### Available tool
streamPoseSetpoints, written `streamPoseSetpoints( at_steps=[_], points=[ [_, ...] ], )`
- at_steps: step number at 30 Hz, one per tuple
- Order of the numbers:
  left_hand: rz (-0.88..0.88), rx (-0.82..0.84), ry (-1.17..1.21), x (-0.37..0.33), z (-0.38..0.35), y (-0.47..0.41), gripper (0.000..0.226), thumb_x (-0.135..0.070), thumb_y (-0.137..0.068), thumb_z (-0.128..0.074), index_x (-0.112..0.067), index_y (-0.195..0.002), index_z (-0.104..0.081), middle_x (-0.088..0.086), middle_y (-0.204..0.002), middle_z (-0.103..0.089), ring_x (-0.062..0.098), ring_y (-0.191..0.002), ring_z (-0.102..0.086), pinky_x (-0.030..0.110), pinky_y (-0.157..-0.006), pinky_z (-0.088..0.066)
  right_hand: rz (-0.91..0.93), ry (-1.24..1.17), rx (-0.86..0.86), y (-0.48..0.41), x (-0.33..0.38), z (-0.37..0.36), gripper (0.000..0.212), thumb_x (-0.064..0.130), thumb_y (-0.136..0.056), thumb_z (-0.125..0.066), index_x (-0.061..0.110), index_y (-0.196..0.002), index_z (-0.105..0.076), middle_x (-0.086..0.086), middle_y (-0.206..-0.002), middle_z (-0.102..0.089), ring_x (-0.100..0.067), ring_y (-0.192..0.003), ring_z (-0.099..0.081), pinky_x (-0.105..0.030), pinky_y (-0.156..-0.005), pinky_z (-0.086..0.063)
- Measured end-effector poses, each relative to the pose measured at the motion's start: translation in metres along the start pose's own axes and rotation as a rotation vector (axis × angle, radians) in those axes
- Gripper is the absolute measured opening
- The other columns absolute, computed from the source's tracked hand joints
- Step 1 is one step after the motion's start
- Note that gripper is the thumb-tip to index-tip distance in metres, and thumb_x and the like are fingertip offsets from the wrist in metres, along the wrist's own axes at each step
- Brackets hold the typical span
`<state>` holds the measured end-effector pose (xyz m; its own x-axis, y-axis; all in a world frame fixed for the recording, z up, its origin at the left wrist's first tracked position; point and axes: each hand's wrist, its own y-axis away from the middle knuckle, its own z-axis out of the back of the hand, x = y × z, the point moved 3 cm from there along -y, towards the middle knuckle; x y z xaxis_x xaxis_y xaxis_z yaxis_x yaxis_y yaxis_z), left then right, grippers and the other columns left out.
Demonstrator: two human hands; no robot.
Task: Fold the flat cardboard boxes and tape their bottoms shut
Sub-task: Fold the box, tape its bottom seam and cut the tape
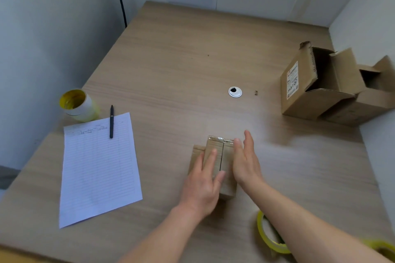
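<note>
Left grip and right grip, both flat and released, press the flaps of the small brown cardboard box shut on the pale wooden counter's near middle, where lifting either before taping would likely let them spring open.

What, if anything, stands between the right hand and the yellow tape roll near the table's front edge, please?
Nothing visible does. The right hand rests against the cardboard box, and the tape roll lies nearer the person on the table, partly hidden under that arm's own forearm.
</note>
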<state>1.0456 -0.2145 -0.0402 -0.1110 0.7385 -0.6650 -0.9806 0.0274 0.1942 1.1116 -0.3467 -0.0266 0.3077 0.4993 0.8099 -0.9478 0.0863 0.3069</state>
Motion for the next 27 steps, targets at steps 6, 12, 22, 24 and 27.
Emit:
streamPoseSetpoints(
  at_steps=[6,12,22,24,27],
  points=[
    [-0.021,-0.029,-0.024,0.001,-0.003,-0.003,0.078,-0.063,-0.085,-0.002,-0.035,-0.156,-0.015,0.004,-0.164,-0.017,0.018,-0.150,-0.018,0.029,-0.113,-0.028,0.353,0.368,0.273,0.051,-0.038,0.007,0.064,0.068,-0.088,-0.017,0.047,-0.148,-0.011,0.025,-0.155,-0.014,-0.004,-0.150,-0.014,-0.003,-0.110,-0.004],
    [-0.095,-0.001,0.249,0.010,0.002,0.001,0.069,-0.048,-0.094,-0.037,-0.027,-0.152,-0.008,-0.014,-0.158,-0.012,-0.001,-0.147,-0.011,0.005,-0.113,-0.006,0.361,0.406,0.249,0.058,-0.041,0.007,0.063,0.067,-0.087,-0.017,0.056,-0.145,0.003,0.032,-0.149,-0.011,-0.005,-0.143,-0.031,-0.008,-0.104,-0.021],
    [-0.165,0.378,-0.033,0.021,0.023,-0.009,0.102,-0.056,-0.089,-0.057,-0.028,-0.148,0.022,-0.004,-0.164,0.004,0.007,-0.150,-0.004,0.015,-0.117,-0.008,0.372,0.502,0.519,0.048,-0.035,0.017,0.097,0.056,-0.094,-0.055,0.033,-0.154,0.018,0.004,-0.166,-0.006,-0.018,-0.146,-0.028,-0.016,-0.109,-0.021],
    [-0.146,0.433,-0.090,0.015,0.028,-0.009,0.102,-0.050,-0.092,-0.058,-0.023,-0.152,0.020,0.000,-0.165,0.004,0.012,-0.151,-0.008,0.017,-0.116,-0.010,0.366,0.532,0.566,0.047,-0.034,0.020,0.099,0.054,-0.095,-0.056,0.032,-0.154,0.020,0.000,-0.167,-0.009,-0.024,-0.144,-0.033,-0.023,-0.111,-0.026],
    [-0.147,0.516,-0.260,0.008,0.037,-0.009,0.102,-0.050,-0.095,-0.056,-0.022,-0.153,0.022,0.003,-0.166,0.004,0.019,-0.151,-0.016,0.023,-0.117,-0.016,0.342,0.595,0.640,0.047,-0.032,0.025,0.100,0.051,-0.096,-0.056,0.030,-0.152,0.025,-0.008,-0.165,-0.018,-0.031,-0.140,-0.039,-0.027,-0.109,-0.030]
  ],
)
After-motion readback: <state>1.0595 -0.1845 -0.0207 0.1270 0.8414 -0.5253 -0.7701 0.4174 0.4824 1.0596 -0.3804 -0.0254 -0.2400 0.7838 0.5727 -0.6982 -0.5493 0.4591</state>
